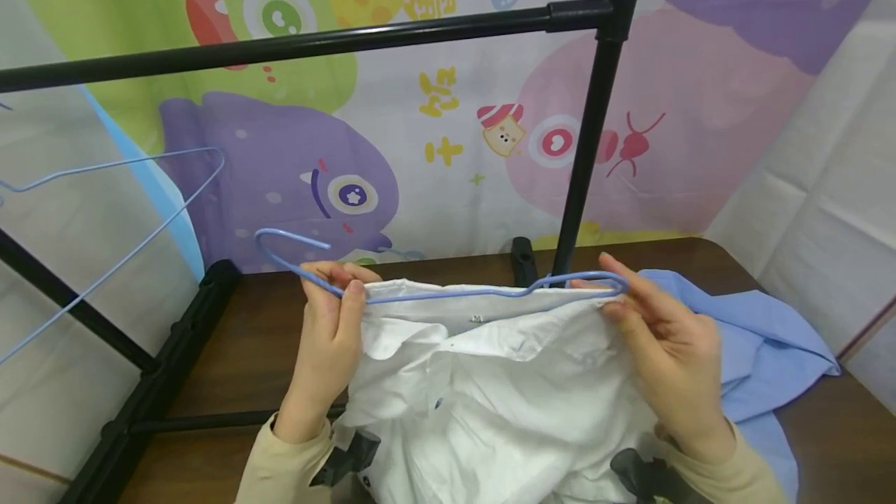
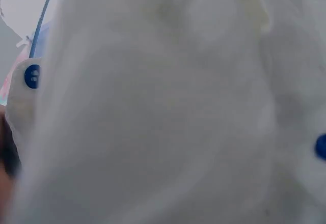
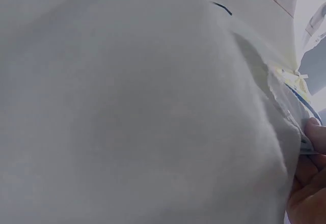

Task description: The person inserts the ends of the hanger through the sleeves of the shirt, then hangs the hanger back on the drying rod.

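A white shirt with blue buttons hangs between both hands, its upper edge stretched nearly level. Along that edge runs a blue wire hanger, its hook toward the left. My left hand pinches the hanger near the hook, with the thumb at the shirt's corner. At the other end, my right hand pinches the shirt's edge beside the hanger's rounded end. White cloth fills most of the left wrist view, with a blue button at its left. In the right wrist view, the thumb presses on the cloth edge.
A black rack stands over the brown table, its upright post behind the shirt. Another blue hanger hangs at the left. Light blue cloth lies at the right. A cartoon-printed curtain closes off the back.
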Demonstrator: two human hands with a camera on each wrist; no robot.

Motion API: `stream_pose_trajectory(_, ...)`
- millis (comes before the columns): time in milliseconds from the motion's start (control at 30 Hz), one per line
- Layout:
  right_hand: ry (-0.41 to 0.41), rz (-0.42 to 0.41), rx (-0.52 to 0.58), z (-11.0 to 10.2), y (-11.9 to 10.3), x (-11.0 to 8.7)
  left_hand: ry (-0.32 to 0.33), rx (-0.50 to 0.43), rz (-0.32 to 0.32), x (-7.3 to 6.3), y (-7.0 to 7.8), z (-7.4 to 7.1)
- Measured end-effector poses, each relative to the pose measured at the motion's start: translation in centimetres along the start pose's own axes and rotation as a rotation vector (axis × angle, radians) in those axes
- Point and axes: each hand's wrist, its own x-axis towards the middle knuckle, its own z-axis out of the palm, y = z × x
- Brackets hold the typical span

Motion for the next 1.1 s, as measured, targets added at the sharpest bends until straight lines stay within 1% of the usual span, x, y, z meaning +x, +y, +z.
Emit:
stream_pose_trajectory(100, 0.012, 0.010, -0.011, -0.2, 0.1, 0.0, -0.012, -0.007, -0.005, 0.1, -0.2, -0.2)
stream_pose_trajectory(233, 0.054, 0.026, 0.038, -0.5, 0.3, 0.2, -0.031, 0.000, -0.010, 0.2, -0.3, -0.2)
stream_pose_trajectory(267, 0.073, 0.029, 0.034, -0.5, 0.4, 0.2, -0.036, 0.002, -0.011, 0.2, -0.2, -0.2)
stream_pose_trajectory(333, 0.101, 0.034, 0.043, -0.7, 0.4, 0.4, -0.051, 0.015, -0.003, 0.2, -0.2, -0.2)
stream_pose_trajectory(467, 0.133, 0.048, 0.049, -1.0, 0.2, 0.5, -0.070, 0.056, -0.012, 0.0, 0.1, -0.4)
stream_pose_trajectory(567, 0.110, 0.075, 0.093, -1.1, 0.1, 0.7, -0.069, 0.089, -0.025, -0.1, 0.3, -0.7)
stream_pose_trajectory(667, 0.084, 0.125, 0.141, -1.1, -0.2, 0.8, -0.071, 0.085, -0.031, 0.0, 0.5, -0.9)
stream_pose_trajectory(767, 0.070, 0.172, 0.222, -1.2, -0.4, 0.9, -0.085, 0.064, -0.026, 0.2, 0.6, -0.8)
stream_pose_trajectory(833, 0.070, 0.215, 0.253, -1.4, -0.5, 0.9, -0.090, 0.082, -0.028, 0.1, 0.7, -0.8)
stream_pose_trajectory(933, 0.044, 0.235, 0.331, -1.6, -0.5, 0.9, -0.094, 0.104, -0.023, 0.0, 0.9, -0.8)
stream_pose_trajectory(967, 0.035, 0.230, 0.329, -1.7, -0.6, 0.9, -0.088, 0.098, -0.022, 0.0, 0.9, -0.8)
stream_pose_trajectory(1000, 0.012, 0.208, 0.322, -1.8, -0.6, 0.9, -0.080, 0.093, -0.029, 0.0, 0.9, -0.7)
stream_pose_trajectory(1033, -0.016, 0.175, 0.317, -1.9, -0.6, 0.9, -0.068, 0.070, -0.044, 0.1, 0.9, -0.7)
stream_pose_trajectory(1100, -0.069, 0.086, 0.268, -2.1, -0.6, 0.8, -0.023, 0.025, -0.087, 0.1, 0.8, -0.5)
